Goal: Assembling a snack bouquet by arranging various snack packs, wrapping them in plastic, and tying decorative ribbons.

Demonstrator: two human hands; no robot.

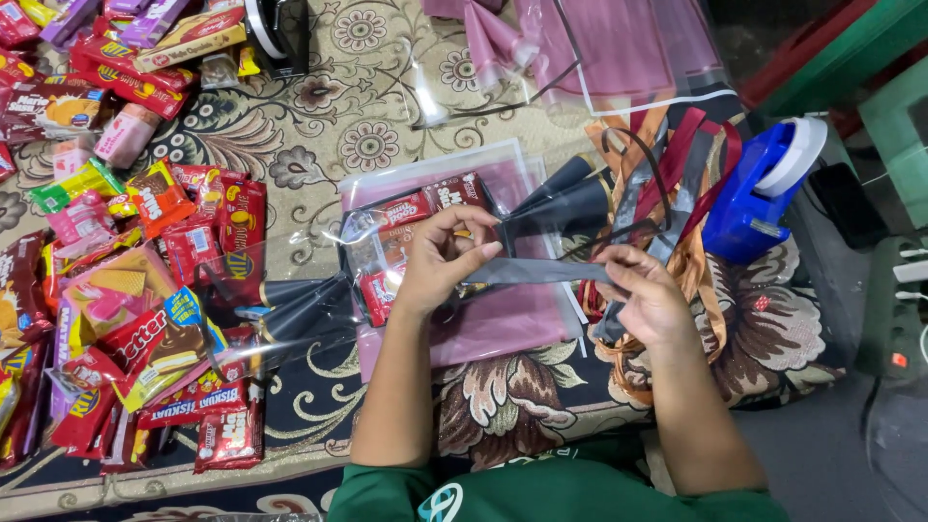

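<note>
- Snack packs [116, 290] are piling up at the left, some running off the edge.
- The left hand [440, 261] is covering part of the clear-wrapped snack bundle [396, 246]; its fingers are pinching a grey ribbon [541, 273].
- The right hand [646, 290] is pinching the ribbon's other end.
- The blue tape holder [759, 193] is sitting close by, right of the hands.

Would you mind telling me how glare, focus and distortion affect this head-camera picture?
Head view: glare streaks whiten the clear plastic sheet at the top; the left hand, right hand and dark ribbon between them are sharp; the snack packets at the left edge stretch slightly with wide-angle distortion; lighting is even, shadows soft.
</note>
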